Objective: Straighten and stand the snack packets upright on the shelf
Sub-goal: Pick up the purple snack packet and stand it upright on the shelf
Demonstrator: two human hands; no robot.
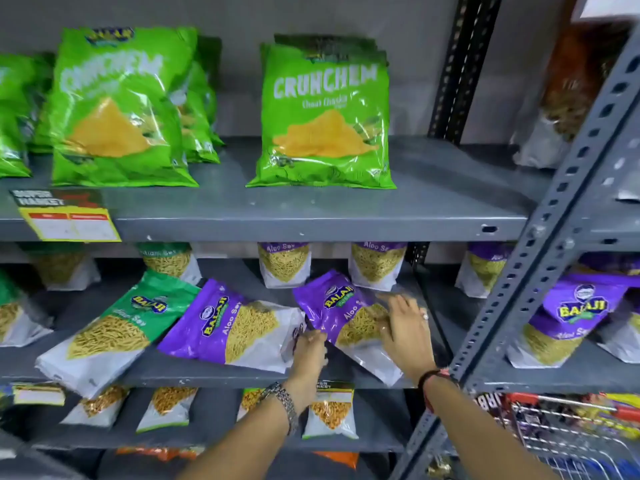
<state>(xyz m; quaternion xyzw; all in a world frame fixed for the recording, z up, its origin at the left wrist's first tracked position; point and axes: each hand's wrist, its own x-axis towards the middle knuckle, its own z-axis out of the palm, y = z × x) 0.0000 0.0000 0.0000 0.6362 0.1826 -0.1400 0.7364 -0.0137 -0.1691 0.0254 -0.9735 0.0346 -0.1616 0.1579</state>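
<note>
On the middle shelf [207, 374] three snack packets lie flat and askew. A green Balaji packet [117, 327] lies at the left, a purple Aloo Sev packet [228, 327] in the middle, another purple Aloo Sev packet [343, 313] at the right. My left hand [310, 348] pinches the right packet's lower left edge. My right hand [403, 327] rests flat on that same packet, fingers spread over its clear window. Upright packets [284, 265] stand at the back of this shelf.
Green Crunchem bags [322, 116] stand on the upper shelf [311, 223]. A slotted grey upright [540, 237] crosses the right side, with more purple packets [568, 323] beyond it. A wire basket [571, 431] sits at lower right. Smaller packets [330, 412] stand on the shelf below.
</note>
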